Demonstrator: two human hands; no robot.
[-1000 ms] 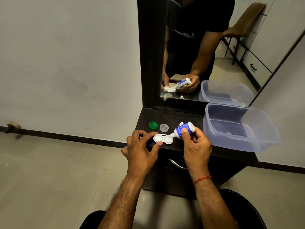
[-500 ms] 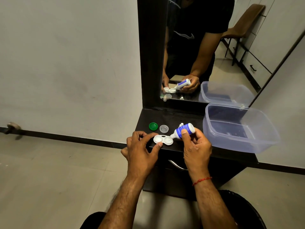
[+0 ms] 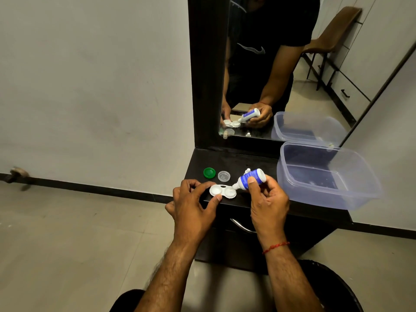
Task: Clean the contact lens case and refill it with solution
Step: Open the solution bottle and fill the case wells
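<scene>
A white two-well contact lens case [image 3: 222, 191] lies uncapped near the front edge of the dark dresser top [image 3: 236, 162]. My left hand [image 3: 193, 201] pinches the case's left well between thumb and forefinger. My right hand [image 3: 266, 200] grips a small blue and white solution bottle [image 3: 251, 177], tilted with its nozzle down over the case's right well. Behind the case lie a green cap [image 3: 209, 172] and a clear cap [image 3: 224, 176]. A small white bottle cap [image 3: 247, 170] shows just behind the bottle.
A clear plastic tub [image 3: 331, 176] stands on the right of the dresser top, close to my right hand. A mirror [image 3: 270, 75] rises behind and reflects the hands. Below the top is a drawer with a metal handle [image 3: 242, 226]. A dark round bin [image 3: 337, 287] stands on the floor at lower right.
None of note: the bottle's nozzle stays over the right well and both hands keep their grip.
</scene>
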